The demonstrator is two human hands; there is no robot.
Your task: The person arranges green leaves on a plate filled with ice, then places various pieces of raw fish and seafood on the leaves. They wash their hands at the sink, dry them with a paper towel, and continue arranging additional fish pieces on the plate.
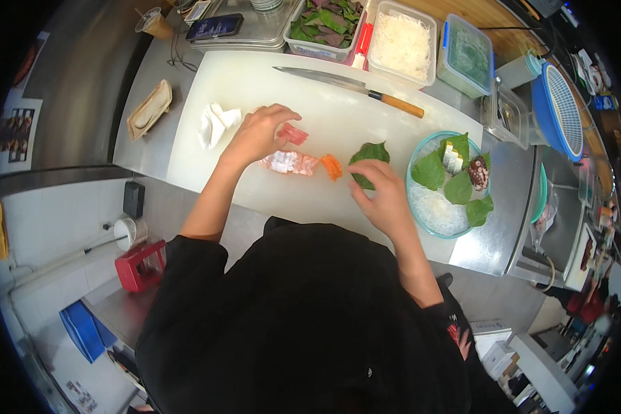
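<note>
Two bare hands work over a white cutting board [255, 83] near the middle of the frame. The left hand [255, 134] sits left of centre, its fingers [283, 112] curled down onto a pink slice of fish [293, 133], gripping it at its near end. Just below that hand lies a pale pink and white block of fish [290, 163], and right beside it a small orange piece [332, 166]. The right hand [386, 196] is at centre right, fingers bent and pressing on a green leaf [369, 157] that lies flat on the board; part of the leaf is hidden under the hand.

A long knife [345, 84] with a wooden handle rests along the upper part of the board, well apart from both hands. A folded white cloth [215, 123] lies at the board's left edge. To the right, a pale blue plate [412, 165] holds more green leaves, white shredded strands and a few pieces of seafood. Along the top of the frame stand tubs of leaves [324, 24] and a tub of white shreds [401, 41] on the steel bench [497, 234].
</note>
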